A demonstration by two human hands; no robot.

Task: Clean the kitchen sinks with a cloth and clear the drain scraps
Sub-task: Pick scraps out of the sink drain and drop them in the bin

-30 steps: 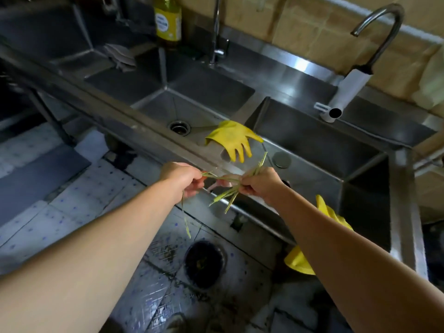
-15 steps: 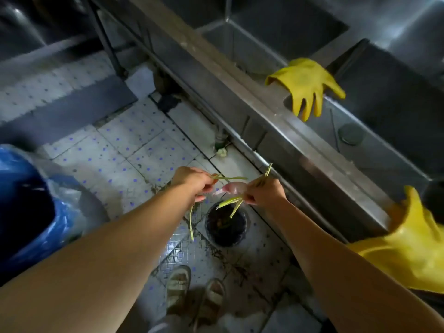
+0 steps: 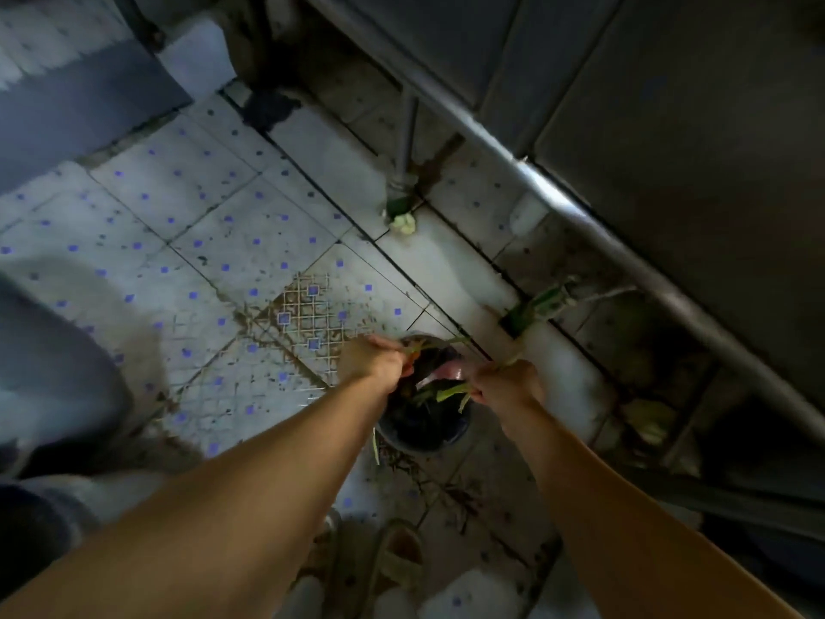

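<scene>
Both my hands are held low over a small dark bin (image 3: 422, 433) standing on the tiled floor. My left hand (image 3: 372, 361) is closed on thin green stalk scraps (image 3: 439, 344) that stick out to the right. My right hand (image 3: 506, 386) is closed on more green scraps (image 3: 448, 392), whose ends hang over the bin's mouth. Something pink (image 3: 446, 373) shows between the hands above the bin; I cannot tell what it is. The sinks themselves are out of view; only the steel front rail (image 3: 576, 216) and underside show at upper right.
A blue bag (image 3: 53, 364) is at the left edge. A sink leg (image 3: 404, 140) meets the floor ahead, with vegetable scraps (image 3: 402, 223) at its foot and more green scraps (image 3: 533, 306) below the rail. My sandalled foot (image 3: 397, 569) is near the bottom centre. Debris litters the tiles around the bin.
The view has tipped down from the sinks to the floor. Both hands, still holding the green scraps, have come down from sink-rim height to just above the bin. The yellow gloves have left the view.
</scene>
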